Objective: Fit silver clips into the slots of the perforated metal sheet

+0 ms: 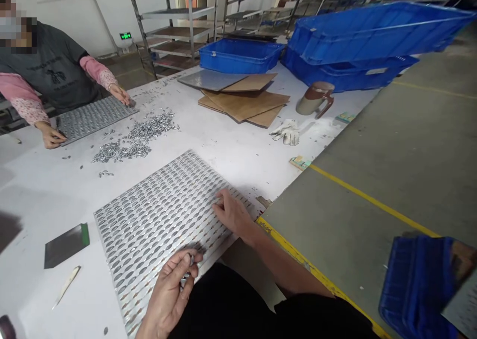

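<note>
A flat metal tray (pixel 160 205) lies tilted in view before me, with rows of pointed oval recesses. Dark grey pieces sit in most of them; some recesses along the near side look bare and brownish. My left hand (pixel 169 292) is over the tray's near edge, fingers curled around several small grey metal pieces (pixel 185 278), one of them pinched at the thumb. My right hand (pixel 234 214) rests at the tray's right side, its fingers bent and drawn together; what is between the fingertips is hidden. Beyond the tray lies a loose pile of the same oval metal pieces (pixel 149 130).
Across the table a co-worker (pixel 59 70) holds another filled tray (pixel 99 118). Cardboard sheets (pixel 242 100), a mug (pixel 315 100), a white glove (pixel 286 131) and blue crates (pixel 238 55) stand at the back. A dark plate (pixel 65 247) and a pale knife-like tool (pixel 66 285) lie left.
</note>
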The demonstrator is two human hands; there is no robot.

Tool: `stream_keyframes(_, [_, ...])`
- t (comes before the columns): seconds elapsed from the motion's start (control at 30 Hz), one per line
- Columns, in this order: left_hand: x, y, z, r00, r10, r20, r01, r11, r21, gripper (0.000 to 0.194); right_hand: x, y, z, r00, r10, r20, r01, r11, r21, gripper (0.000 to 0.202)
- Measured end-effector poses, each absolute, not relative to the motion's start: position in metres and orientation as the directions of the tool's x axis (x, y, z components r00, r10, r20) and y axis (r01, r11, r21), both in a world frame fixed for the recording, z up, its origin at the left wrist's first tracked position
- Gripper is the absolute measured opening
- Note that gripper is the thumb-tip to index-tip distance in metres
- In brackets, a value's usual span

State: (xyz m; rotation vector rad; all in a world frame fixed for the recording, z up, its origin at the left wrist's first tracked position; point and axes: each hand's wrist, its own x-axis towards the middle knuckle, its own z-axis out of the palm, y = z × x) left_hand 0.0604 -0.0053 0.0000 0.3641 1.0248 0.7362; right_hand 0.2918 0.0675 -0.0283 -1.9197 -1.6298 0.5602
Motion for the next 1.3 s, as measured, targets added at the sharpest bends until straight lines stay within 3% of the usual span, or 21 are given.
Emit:
stream_keyframes(0.1, [0.062,-0.007,0.003,0.289,0.711,-0.641,-0.411,0.697,0.588,0.029,0.287,0.038,-0.012,0.127,0.979,0.162,0.61,0.052,-0.791,0.014])
stream_keyframes(0.23, [0.072,-0.007,0.003,0.294,0.722,-0.626,-0.373,0.69,0.62,0.024,0.27,-0.005,0.003,-0.168,0.967,0.191,0.395,0.244,-0.886,0.01])
stream_keyframes(0.47, [0.084,-0.002,0.0,0.347,0.73,-0.588,-0.242,0.676,0.697,0.023,0.258,-0.018,0.002,-0.173,0.968,0.182,0.292,0.227,-0.929,0.011])
stream_keyframes(0.6, [0.08,0.0,0.004,0.298,0.74,-0.604,-0.259,0.671,0.695,0.023,0.274,0.004,-0.001,-0.159,0.969,0.187,0.39,0.236,-0.89,0.01])
stream_keyframes(0.7, [0.075,0.001,0.006,0.25,0.732,-0.634,-0.296,0.681,0.67,0.025,0.291,0.034,-0.013,-0.026,0.975,0.219,0.618,0.188,-0.764,0.014])
stream_keyframes(0.83, [0.069,0.0,0.002,0.222,0.711,-0.667,-0.325,0.699,0.637,0.027,0.302,0.067,-0.034,-0.029,0.986,0.163,0.793,0.122,-0.597,0.014])
stream_keyframes(1.3, [0.065,-0.003,-0.001,0.19,0.716,-0.672,-0.383,0.684,0.621,0.028,0.302,0.076,-0.043,-0.11,0.991,0.071,0.842,0.131,-0.522,0.013])
